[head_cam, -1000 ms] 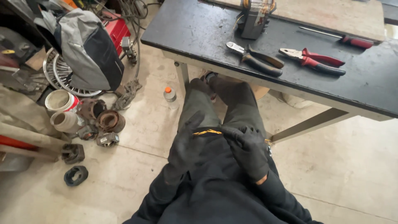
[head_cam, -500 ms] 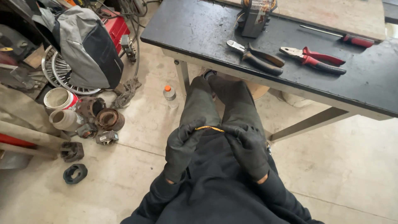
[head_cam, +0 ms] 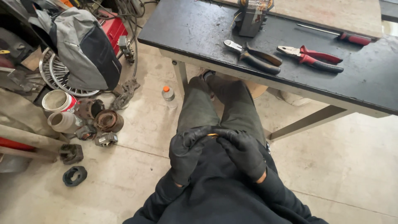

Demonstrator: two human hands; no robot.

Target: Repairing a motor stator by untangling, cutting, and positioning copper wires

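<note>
My gloved left hand [head_cam: 185, 154] and right hand [head_cam: 241, 152] meet on a small orange piece [head_cam: 213, 135] at my waist; pliers [head_cam: 253, 57] lie untouched on the surface [head_cam: 199, 37].

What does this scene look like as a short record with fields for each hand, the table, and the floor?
left hand: black glove, resting at the lap, fingertips at a small orange item
right hand: black glove, fingertips at the same item
table: dark top with black-handled pliers, red-handled pliers, a screwdriver
floor: plastic bottle with orange cap, rusty metal parts
</note>
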